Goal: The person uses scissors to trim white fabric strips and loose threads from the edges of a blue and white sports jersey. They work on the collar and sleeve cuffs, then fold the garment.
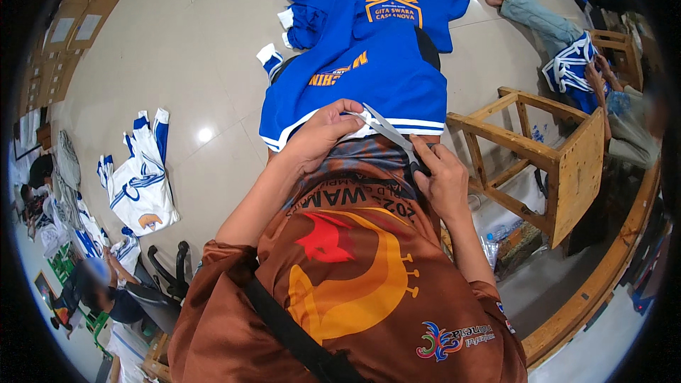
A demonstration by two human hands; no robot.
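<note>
Pale tiled floor [220, 74] is seen beyond; blue shirt [362, 92] is draped across the lap, its hem [429, 125] pinched by the left hand [323, 135], scissors [386, 128] gripped in the right hand [443, 174]. Shirt judged light, soft, limp; best held taut at the hem, clear of the scissors.

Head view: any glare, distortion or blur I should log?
Head view: a bright glare spot on the tiled floor; head view: the wooden edge at right bows and the corners go black; head view: the person at left has a blurred head, while the scissors look sharp.
</note>
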